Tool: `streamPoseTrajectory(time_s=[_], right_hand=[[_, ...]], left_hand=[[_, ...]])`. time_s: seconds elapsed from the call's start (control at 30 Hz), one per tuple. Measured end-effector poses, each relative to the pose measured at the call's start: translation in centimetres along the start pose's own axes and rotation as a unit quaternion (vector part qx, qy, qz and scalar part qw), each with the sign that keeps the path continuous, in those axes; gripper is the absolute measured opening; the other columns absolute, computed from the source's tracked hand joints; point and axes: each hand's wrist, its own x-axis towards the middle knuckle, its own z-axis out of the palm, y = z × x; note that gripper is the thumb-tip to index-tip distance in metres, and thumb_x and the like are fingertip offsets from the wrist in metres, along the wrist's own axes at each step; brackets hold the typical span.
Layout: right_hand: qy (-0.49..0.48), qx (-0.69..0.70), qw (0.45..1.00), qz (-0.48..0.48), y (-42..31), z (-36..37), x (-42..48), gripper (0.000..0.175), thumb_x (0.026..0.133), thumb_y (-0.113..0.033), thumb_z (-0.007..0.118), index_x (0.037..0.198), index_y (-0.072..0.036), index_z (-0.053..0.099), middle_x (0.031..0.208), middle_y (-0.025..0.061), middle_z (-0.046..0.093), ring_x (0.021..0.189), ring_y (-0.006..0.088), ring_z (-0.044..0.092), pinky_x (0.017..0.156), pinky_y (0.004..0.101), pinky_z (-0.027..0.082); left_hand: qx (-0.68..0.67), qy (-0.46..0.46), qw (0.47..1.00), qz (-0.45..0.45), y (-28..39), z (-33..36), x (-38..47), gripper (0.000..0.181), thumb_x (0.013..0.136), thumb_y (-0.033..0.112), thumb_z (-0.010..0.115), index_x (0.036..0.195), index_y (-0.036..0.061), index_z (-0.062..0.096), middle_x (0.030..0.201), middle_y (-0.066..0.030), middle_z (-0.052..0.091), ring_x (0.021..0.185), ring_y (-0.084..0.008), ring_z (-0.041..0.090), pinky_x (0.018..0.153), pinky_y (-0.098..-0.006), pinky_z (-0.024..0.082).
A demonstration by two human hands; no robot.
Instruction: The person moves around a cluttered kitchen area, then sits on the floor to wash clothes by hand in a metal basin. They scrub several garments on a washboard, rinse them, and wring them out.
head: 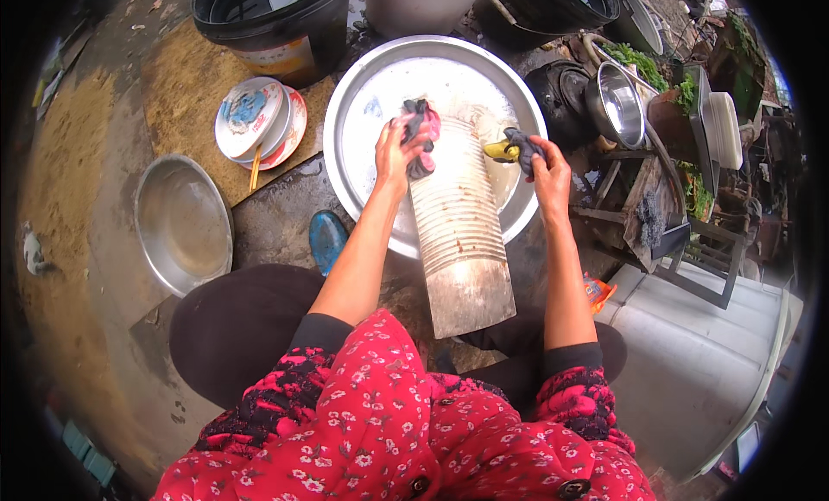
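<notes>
A ridged wooden washboard (461,222) leans into a wide metal basin (338,135), its plain lower end towards me. My left hand (398,151) is over the basin at the board's upper left, holding a dark grey and pink cloth (421,167) that hangs past the fingers. To the right of the board, my right hand (549,171) pinches a grey cloth piece (522,146) with a yellow part (501,151) on its left side. Pale, bright water or suds in the basin are partly washed out by glare.
Left are stacked bowls and plates (293,127) with chopsticks (256,167), a blue cloth (243,106) and a second metal basin (184,226). Black buckets (278,25) stand beyond the large basin. A steel bowl (615,105) and a wooden stool (647,210) are at right.
</notes>
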Motion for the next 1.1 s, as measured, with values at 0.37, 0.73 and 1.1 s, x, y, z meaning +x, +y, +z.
streamPoseTrajectory(time_s=[0.37,0.73,1.1], right_hand=[[0.058,-0.252,0.958,-0.121,12.8,5.4,9.2,0.035,0.082,-0.006,0.059,0.116,-0.012,0.061,0.100,0.0164,0.064,0.097,0.0351,0.062,0.088,0.0413,0.048],[-0.064,-0.230,0.969,0.067,15.0,5.7,10.0,0.024,0.081,-0.016,0.067,0.100,-0.003,0.070,0.089,0.0151,0.068,0.070,0.0230,0.067,0.064,0.0357,0.052],[-0.126,0.291,0.902,0.292,2.4,3.6,6.3,0.018,0.092,-0.022,0.063,0.097,-0.004,0.064,0.083,0.0006,0.062,0.071,0.0108,0.058,0.063,0.0247,0.048]], left_hand=[[0.513,-0.006,0.844,0.154,0.7,3.6,7.2,0.041,0.087,0.014,0.057,0.126,0.0069,0.047,0.098,-0.0136,0.069,0.086,-0.0245,0.069,0.074,-0.0371,0.053],[0.678,0.132,0.692,0.211,-2.8,-1.0,7.8,0.017,0.088,0.021,0.062,0.095,0.0066,0.066,0.092,-0.0137,0.058,0.080,-0.0345,0.059,0.073,-0.0455,0.048],[0.334,-0.101,0.881,0.321,-7.5,12.2,-3.4,0.027,0.085,0.020,0.065,0.106,0.0041,0.060,0.090,-0.0132,0.055,0.078,-0.0330,0.058,0.069,-0.0395,0.048]])
